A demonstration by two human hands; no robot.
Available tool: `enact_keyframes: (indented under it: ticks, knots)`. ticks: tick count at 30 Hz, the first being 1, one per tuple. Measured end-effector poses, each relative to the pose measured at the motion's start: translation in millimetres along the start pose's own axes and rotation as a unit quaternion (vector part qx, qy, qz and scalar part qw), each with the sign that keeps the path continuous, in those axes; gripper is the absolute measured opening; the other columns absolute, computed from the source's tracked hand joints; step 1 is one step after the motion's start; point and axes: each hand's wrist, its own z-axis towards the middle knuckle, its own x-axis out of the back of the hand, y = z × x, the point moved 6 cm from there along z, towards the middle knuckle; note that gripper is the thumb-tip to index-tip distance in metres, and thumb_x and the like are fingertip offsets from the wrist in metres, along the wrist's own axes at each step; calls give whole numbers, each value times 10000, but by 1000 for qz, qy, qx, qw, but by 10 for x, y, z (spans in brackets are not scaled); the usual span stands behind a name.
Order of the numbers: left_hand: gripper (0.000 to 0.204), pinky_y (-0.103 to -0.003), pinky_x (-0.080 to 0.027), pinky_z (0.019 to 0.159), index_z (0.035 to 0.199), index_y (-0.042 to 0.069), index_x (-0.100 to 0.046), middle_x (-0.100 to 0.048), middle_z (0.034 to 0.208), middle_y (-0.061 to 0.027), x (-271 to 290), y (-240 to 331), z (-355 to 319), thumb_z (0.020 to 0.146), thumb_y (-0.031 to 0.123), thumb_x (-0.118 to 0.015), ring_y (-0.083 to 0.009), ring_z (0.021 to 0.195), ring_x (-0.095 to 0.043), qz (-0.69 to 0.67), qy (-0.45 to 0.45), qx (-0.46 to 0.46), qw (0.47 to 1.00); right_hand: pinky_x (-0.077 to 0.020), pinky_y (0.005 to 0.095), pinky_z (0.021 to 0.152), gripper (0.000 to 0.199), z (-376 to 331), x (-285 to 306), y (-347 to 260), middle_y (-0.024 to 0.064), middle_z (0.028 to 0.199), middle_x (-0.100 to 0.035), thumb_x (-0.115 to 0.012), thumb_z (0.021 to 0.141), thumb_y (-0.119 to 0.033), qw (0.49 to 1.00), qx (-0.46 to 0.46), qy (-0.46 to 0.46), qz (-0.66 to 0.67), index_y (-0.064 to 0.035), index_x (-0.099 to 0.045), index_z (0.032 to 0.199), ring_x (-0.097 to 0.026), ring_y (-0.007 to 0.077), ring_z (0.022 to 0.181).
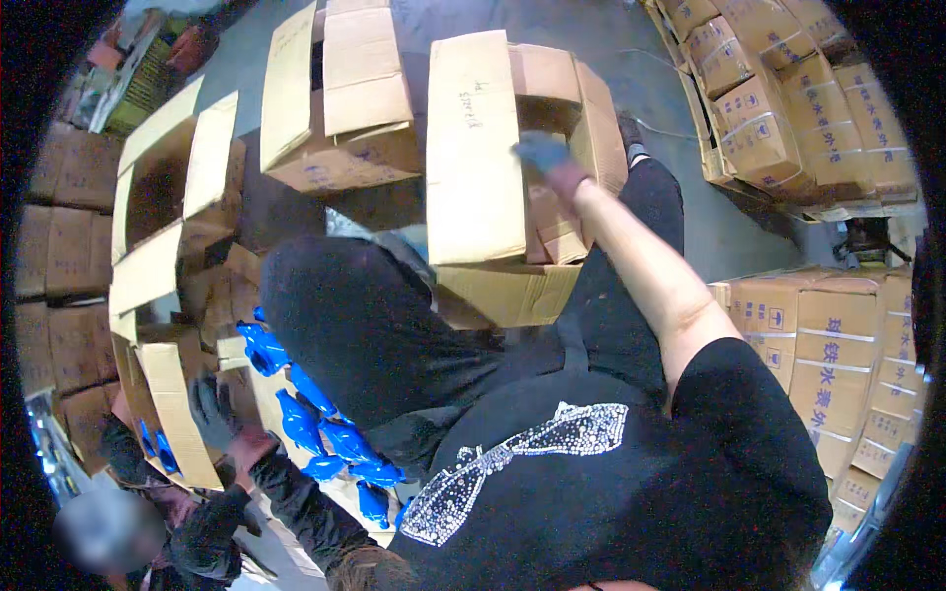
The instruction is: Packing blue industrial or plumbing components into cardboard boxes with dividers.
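We see the right hand [547, 163] in a grey-blue glove at the inner edge of a long flap of the open carton [478, 187]; the hand is blurred, so we are not able to say whether its fingers grip the flap or only touch it. This carton stands between the two legs of the person, and its long flap carries some handwriting. The left hand [215, 414], in a dark glove, has its fingers spread wide, and we see nothing in it. It is just beside the left carton [175, 414], in which two blue parts show.

Near this hand, glossy blue pieces [301, 424] lie in a loose row on a pale board [264, 392], from its far end toward its near end; the left leg [345, 315] hides part of its right edge. On the grey floor [631, 64] we find another carton [365, 94] with raised flaps. Strapped cartons [759, 128] are piled at the floor's far right corner. A co-worker's sleeve [209, 542] is at lower left.
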Motion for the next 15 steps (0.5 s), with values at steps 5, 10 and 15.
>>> enact_keyframes:
  ticks: [5, 10, 15]
  knots:
    - [261, -289, -448, 841, 1057, -33, -586, -603, 1027, -99, -1592, 2419, -342, 828, 51, -491, -198, 953, -563, -204, -202, -88, 954, -435, 343, 885, 453, -8, -420, -1022, 145, 1118, -589, -610, 796, -234, 989, -49, 31, 133, -8, -493, 1171, -566, 237, 1014]
    - [268, -265, -465, 797, 1043, 17, -602, -615, 948, -87, -3074, 2976, -925, 782, 59, -644, -178, 858, -590, -126, -431, -385, 806, -430, 328, 896, 340, -15, -1130, -841, 64, 1101, -586, -551, 850, -217, 799, -37, -205, 564, -62, -544, 1153, -542, 181, 1008]
    - [347, -345, -451, 856, 1050, -2, -601, -617, 996, -180, -3463, 1783, -310, 792, 226, -641, -297, 962, -585, 111, -398, -174, 894, -435, 313, 885, 246, 365, -713, -690, 85, 1048, -612, -528, 852, -223, 963, -24, -184, 195, -68, -629, 1014, -563, 185, 992]
